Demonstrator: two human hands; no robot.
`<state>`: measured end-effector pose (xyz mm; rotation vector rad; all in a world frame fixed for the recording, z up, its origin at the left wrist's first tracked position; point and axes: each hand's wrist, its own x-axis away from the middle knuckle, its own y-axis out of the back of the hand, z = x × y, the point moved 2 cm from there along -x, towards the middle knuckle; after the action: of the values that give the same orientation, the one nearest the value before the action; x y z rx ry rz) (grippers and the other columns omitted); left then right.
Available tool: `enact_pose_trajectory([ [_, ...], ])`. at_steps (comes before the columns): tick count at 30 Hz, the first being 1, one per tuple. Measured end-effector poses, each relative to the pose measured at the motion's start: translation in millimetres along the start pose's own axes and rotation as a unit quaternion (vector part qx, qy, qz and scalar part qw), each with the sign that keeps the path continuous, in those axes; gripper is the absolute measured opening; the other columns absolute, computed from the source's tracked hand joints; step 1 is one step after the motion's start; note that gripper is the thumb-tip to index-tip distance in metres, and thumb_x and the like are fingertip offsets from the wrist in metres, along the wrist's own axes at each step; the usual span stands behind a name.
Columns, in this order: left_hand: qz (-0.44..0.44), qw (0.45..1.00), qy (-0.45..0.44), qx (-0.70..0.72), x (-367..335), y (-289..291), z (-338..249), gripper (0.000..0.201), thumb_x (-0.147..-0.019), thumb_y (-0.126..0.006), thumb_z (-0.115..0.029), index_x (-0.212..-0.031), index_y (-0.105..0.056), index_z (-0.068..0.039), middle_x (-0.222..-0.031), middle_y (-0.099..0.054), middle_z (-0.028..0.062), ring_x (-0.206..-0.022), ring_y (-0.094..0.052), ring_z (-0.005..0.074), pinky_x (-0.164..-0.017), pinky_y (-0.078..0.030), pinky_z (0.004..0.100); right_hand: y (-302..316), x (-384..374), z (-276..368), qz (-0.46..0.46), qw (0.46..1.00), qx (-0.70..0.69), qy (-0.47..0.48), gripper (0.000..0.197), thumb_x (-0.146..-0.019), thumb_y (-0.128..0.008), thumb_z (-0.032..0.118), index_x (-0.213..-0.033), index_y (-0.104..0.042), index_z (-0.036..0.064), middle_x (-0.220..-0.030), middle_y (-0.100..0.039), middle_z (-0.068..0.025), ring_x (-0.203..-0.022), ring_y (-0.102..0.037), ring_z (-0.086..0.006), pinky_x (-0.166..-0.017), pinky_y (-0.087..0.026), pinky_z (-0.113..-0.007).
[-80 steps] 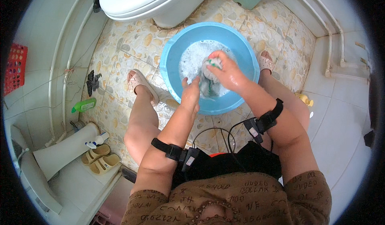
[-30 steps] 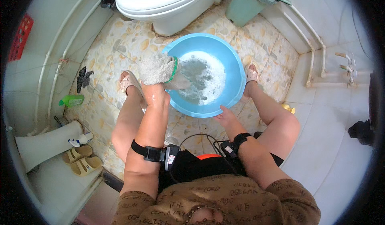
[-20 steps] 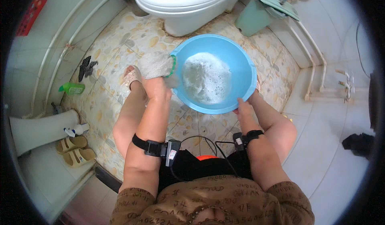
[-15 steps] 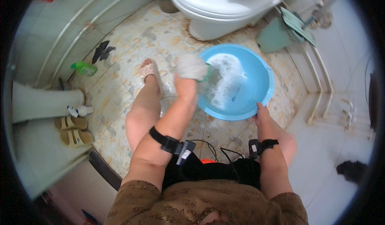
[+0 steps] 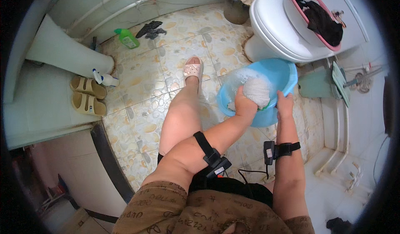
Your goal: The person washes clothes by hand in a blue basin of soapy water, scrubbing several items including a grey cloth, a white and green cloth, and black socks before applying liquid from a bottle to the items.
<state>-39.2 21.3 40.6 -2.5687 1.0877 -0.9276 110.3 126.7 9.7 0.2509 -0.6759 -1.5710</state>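
Note:
A light-blue plastic basin (image 5: 287, 80) stands tilted on the tiled floor, its right side raised and its lower edge toward the left. Foamy water has pooled in the low side. My right hand (image 5: 284, 104) is closed on the near right rim. In my left hand (image 5: 245, 105), over the basin, is a rounded, grey-white bundle that looks like wadded cloth (image 5: 256, 92). A bit of green shows at its lower edge; its exact kind I cannot make out.
Beyond the basin stands a white toilet (image 5: 273, 19) with a pink-rimmed tub (image 5: 291, 21) of dark cloth on its lid. A black bin (image 5: 233, 9), a green bottle (image 5: 128, 39), a spray bottle (image 5: 109, 80) and beige slippers (image 5: 89, 104) stand around the floor. A green dustpan-like container (image 5: 314, 85) is at right.
The basin has gone from lying flat to tilted, with my right hand lifting its rim. My left hand has moved the grey-white bundle rightward over the basin. The view has shifted left.

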Motion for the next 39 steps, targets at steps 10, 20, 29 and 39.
enact_pose_trajectory([
  [10,0.042,0.997,0.035,0.046,12,-5,-6,0.031,-0.077,-0.052,-0.013,-0.104,-0.043,-0.004,-0.098,-0.052,0.0063,-0.088,-0.048,0.0146,-0.075,-0.039,0.0278,17,23,-15,0.000,0.996,-0.079,-0.043,0.020,-0.077,-0.050,0.016,-0.088,-0.045,0.0002,-0.068,-0.051,-0.0069,-0.051,-0.048,-0.0138,-0.039,-0.037,-0.026],
  [20,0.077,0.973,0.070,0.206,12,-11,12,0.023,-0.079,-0.044,-0.004,-0.102,-0.043,-0.004,-0.096,-0.052,0.0057,-0.087,-0.049,0.0140,-0.076,-0.041,0.0279,27,51,-38,-0.028,0.979,-0.180,-0.091,0.020,-0.080,-0.045,0.013,-0.098,-0.042,0.0054,-0.066,-0.050,-0.0022,-0.047,-0.046,-0.0106,-0.037,-0.035,-0.023],
  [29,0.044,0.985,0.067,0.154,9,-8,11,0.018,-0.078,-0.045,-0.007,-0.096,-0.044,-0.004,-0.090,-0.053,0.0062,-0.082,-0.050,0.0146,-0.070,-0.043,0.0281,23,57,-36,-0.006,0.981,-0.184,-0.066,0.028,-0.080,-0.045,0.014,-0.106,-0.040,0.0048,-0.077,-0.052,-0.0046,-0.057,-0.051,-0.0134,-0.042,-0.040,-0.025],
  [39,0.028,0.999,0.007,0.022,16,-8,-2,0.019,-0.074,-0.049,-0.002,-0.093,-0.045,-0.004,-0.084,-0.054,0.0057,-0.076,-0.050,0.0143,-0.068,-0.043,0.0281,30,55,-47,-0.033,0.980,-0.173,-0.088,0.028,-0.080,-0.046,0.013,-0.106,-0.042,0.0029,-0.086,-0.053,-0.0063,-0.070,-0.053,-0.0156,-0.051,-0.045,-0.029],
])
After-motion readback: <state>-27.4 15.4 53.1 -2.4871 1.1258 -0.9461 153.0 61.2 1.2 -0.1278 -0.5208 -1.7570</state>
